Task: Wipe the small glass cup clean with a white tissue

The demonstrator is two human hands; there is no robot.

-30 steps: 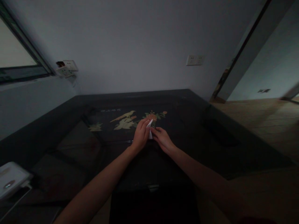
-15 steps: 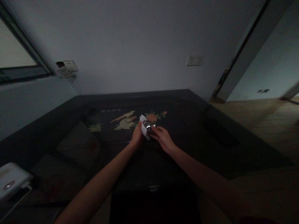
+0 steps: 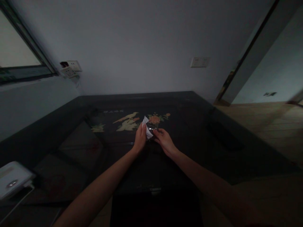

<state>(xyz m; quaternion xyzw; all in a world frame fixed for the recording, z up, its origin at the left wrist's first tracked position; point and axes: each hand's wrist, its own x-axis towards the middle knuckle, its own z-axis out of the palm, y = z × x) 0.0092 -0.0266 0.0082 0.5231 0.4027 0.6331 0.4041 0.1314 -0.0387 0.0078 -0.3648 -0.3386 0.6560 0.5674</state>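
Observation:
Both of my hands meet above the middle of a dark glossy table (image 3: 189, 126) painted with birds and flowers. My left hand (image 3: 140, 140) is closed on a crumpled white tissue (image 3: 147, 127). The tissue presses against a small shiny object (image 3: 151, 127), too dim to name, which my right hand (image 3: 164, 141) pinches from the right side. The room is dark and the fingers show only in part.
A white flat device (image 3: 11, 178) with a cable lies at the table's near left corner. A window (image 3: 16, 53) and wall sockets (image 3: 69, 68) are at the left, another socket (image 3: 199, 61) on the back wall. Wooden floor (image 3: 267, 119) lies to the right.
The tissue has gone from folded between both hands to opened out and crumpled against the shiny object. The hands have stayed nearly in place.

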